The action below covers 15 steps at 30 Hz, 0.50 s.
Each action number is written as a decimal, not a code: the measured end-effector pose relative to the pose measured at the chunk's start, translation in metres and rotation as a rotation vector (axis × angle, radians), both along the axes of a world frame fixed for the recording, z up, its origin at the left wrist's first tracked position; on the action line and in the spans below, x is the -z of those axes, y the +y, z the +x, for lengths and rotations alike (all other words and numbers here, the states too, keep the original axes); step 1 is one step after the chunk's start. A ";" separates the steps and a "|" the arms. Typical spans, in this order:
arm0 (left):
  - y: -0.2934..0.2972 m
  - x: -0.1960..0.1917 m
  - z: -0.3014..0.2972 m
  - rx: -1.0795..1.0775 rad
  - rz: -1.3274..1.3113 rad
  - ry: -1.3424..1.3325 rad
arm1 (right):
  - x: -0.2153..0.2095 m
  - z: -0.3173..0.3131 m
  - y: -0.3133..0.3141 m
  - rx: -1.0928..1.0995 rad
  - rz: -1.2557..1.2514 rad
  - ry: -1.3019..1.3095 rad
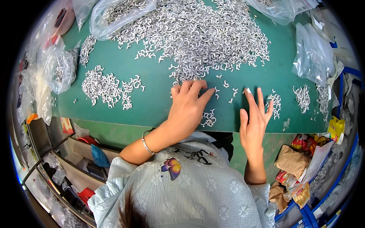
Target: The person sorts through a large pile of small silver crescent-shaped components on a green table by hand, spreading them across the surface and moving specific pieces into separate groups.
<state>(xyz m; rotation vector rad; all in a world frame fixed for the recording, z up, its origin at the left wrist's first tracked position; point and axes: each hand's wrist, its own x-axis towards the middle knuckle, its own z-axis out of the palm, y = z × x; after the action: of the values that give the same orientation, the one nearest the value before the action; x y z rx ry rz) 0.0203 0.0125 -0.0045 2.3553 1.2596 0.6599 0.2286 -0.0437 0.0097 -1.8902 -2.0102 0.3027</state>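
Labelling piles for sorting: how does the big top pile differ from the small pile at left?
The big pile spreads across the mat's top and runs down to the left hand's fingertips; the small pile lies alone, untouched. The big pile is dense and heaped; the small pile is thin and patchy. Both are small curved silver metal pieces on the green mat.

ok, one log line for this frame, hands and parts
left hand: flat at edge of big pile of curved metal pieces | right hand: open on green mat, touching loose pieces
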 end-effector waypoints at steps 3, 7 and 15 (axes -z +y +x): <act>0.002 -0.003 -0.002 -0.005 -0.018 -0.022 | -0.005 0.001 -0.013 0.013 -0.034 0.011; 0.004 0.001 -0.001 0.017 -0.023 -0.037 | -0.002 -0.005 -0.029 -0.114 -0.060 0.202; -0.007 -0.013 -0.004 0.050 -0.031 -0.108 | 0.008 -0.012 -0.030 -0.123 -0.037 0.298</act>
<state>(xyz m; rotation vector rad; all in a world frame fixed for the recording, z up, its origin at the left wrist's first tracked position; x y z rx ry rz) 0.0163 0.0058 0.0080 2.2858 1.1522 0.7364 0.2171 -0.0741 0.0018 -1.6324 -1.9297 0.6199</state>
